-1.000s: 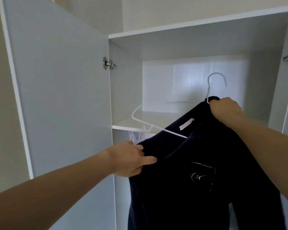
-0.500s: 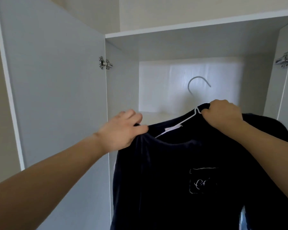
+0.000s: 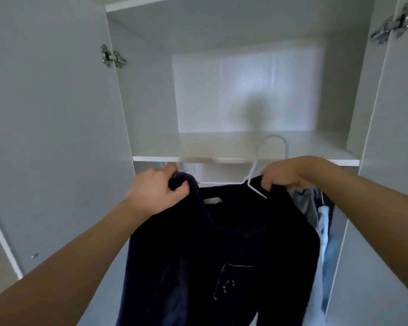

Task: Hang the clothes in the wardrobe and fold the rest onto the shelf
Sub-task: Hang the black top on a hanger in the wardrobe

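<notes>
I see one dark navy shirt (image 3: 222, 250) held up in front of the open wardrobe (image 3: 151, 95), spread on one white wire hanger (image 3: 257, 182). My left hand (image 3: 156, 191) grips the shirt's left shoulder, fingers (image 3: 178, 188) curled over the fabric with the thumb underneath. My right hand (image 3: 285, 172) grips the right shoulder beside the neck of the hanger, its fingers closed on the cloth; whether they also pinch the wire I cannot tell. The hanger's hook (image 3: 275, 142) rises between my two hands and stands in front of the edge of the shelf (image 3: 198, 149), not on anything that I can see. The shirt hangs just below that shelf edge, in the mouth of the lower compartment, its collar showing one pale label (image 3: 211, 200) and its chest one small stitched pocket outline (image 3: 231, 281).

I count one shelf with an upper compartment above it. Two doors stand open, one on the left (image 3: 47, 128) and one on the right (image 3: 396, 147), each with one metal hinge in view: the left hinge (image 3: 112, 57) and the right hinge (image 3: 391, 25). Behind the shirt's right shoulder, inside the lower compartment, other clothes (image 3: 316, 212) hang: I make out one grey piece, one light blue piece, and something darker beside them, blurred, so the count there is uncertain. A few pale wire shapes (image 3: 174, 165) show under the shelf near my left hand, too blurred to count.
</notes>
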A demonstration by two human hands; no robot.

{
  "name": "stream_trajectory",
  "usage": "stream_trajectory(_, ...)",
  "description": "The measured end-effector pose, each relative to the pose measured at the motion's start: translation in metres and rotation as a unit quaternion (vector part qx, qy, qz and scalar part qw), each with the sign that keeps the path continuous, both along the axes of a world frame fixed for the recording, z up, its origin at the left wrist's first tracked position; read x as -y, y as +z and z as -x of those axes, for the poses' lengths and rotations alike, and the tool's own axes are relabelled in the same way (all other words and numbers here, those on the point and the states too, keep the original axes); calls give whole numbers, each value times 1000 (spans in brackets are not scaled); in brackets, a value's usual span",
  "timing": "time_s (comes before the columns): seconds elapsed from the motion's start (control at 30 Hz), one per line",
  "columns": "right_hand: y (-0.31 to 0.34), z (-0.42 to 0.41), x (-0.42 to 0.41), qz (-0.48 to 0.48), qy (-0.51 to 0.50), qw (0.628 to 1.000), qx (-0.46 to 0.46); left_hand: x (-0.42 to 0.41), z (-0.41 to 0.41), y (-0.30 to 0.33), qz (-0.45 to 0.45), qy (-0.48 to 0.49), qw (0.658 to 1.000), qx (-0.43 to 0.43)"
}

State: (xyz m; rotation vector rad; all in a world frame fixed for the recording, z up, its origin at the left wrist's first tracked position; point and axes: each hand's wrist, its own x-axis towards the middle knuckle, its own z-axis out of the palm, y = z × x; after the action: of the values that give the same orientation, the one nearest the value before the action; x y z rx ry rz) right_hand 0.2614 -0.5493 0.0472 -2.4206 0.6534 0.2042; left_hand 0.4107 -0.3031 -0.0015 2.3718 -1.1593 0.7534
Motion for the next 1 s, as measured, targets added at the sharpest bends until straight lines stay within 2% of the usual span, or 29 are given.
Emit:
stream_trajectory(0.1,-45,-3,5,-17,32,998,-52,-4,-4,-26,11,6,1000,8)
stream_trajectory(0.23,-82,-5,1,-36,41,998,-40,1,-3,-44,29,49,998,-16)
stream_trajectory(0.3,-91,-7,2,-91,51,994,-24,2,-6,-48,30,79,996,-32)
stream_trajectory(0.37,-94,-11,3,-136,68,988,19,1,-9,-51,35,76,996,-36)
stream_trajectory(0.47,-89,-21,-11,-155,103,971,149,4,-9,-54,25,54,998,-11)
stream_trajectory(0.57,-82,-31,-23,-226,74,946,220,3,-10,-53,-10,8,1000,-2)
stream_trajectory(0.67,-81,-33,-21,-277,76,947,143,-8,-23,-55,-29,-96,990,-95)
stream_trajectory(0.7,-81,-33,-20,-290,80,947,113,-13,-29,-56,-52,-121,986,-99)
stream_trajectory(0.8,-81,-30,-19,-300,90,948,50,-22,-43,-60,-131,-93,986,-43)
stream_trajectory(0.9,-83,-32,-20,-295,84,952,22,-17,-34,-61,-115,-68,991,-23)
stream_trajectory(1.0,-86,-35,-23,-275,87,957,34,2,-9,-58,-98,-147,983,49)
